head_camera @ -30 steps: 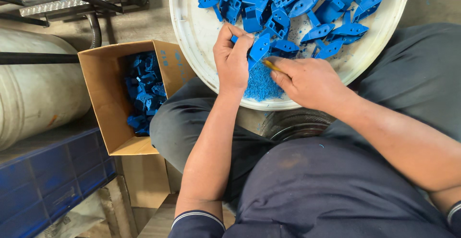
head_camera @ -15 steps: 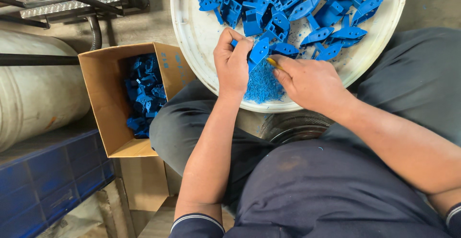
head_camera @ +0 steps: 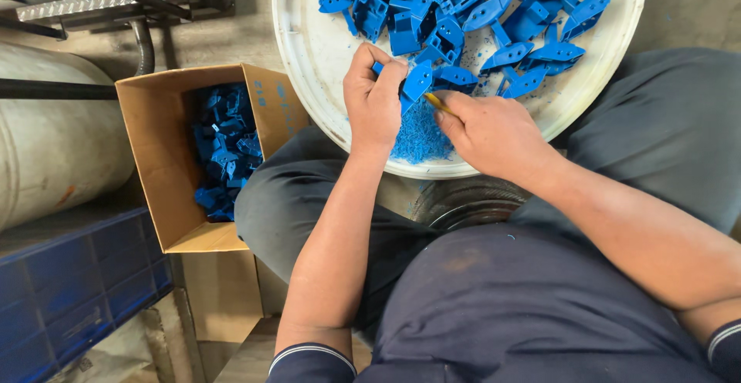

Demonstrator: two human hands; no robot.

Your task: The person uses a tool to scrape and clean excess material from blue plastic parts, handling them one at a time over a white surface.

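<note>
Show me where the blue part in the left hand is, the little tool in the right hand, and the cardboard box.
blue part [head_camera: 417,82], head view, on its flat face above the left thumb.
tool [head_camera: 437,102], head view, on the yellowish tip showing past the right fingers.
cardboard box [head_camera: 151,151], head view, on its inner left wall.

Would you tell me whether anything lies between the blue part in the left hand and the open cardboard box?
Nothing visible does. The left hand holds the blue part over the white tub; the cardboard box stands open just beside the tub's rim.

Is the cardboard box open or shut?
Open. The cardboard box has its top flaps spread apart, and the blue plastic parts piled inside show.
</note>
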